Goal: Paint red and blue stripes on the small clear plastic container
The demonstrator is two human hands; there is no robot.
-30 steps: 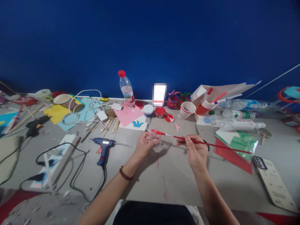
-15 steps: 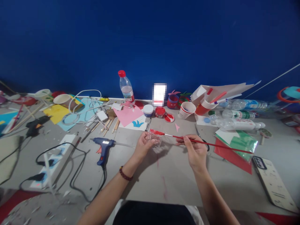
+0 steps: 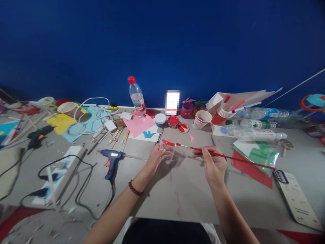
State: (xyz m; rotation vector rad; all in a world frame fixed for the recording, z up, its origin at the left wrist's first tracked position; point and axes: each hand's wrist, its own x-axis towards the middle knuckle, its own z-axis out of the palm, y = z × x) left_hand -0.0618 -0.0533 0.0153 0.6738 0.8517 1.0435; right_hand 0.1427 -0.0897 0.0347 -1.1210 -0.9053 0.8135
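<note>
The left hand (image 3: pixel 155 156) is partly curled, thumb and fingers pinching the near-left side of a clear plastic piece (image 3: pixel 168 154), which is held up above the desk (image 3: pixel 193 196) in front of the person. The right hand (image 3: pixel 213 162) is loosely closed, with thumb and fingertips pinching the handle of a red paintbrush (image 3: pixel 195 148), whose red bristles lie at the upper edge of the plastic; the piece is small, see-through and blurred, so whether they sit inside it or against its outside is hard to say. The plastic looks very light and thin-walled, springy rather than stiff, and would probably dent under a hard squeeze, so a soft pinch on a bare side suits it. Wet paint would likely make it slippery and smear onto the skin, which makes the reddened edge a poor place to hold. The brush seems light too, but long and slim, its handle reaching well past the right hand; a grip further towards the metal collar should steady the tip. Behind the hands stand an open pot of red paint (image 3: pixel 173 121) and, beside it, a paint-marked lid (image 3: pixel 182 127).
</note>
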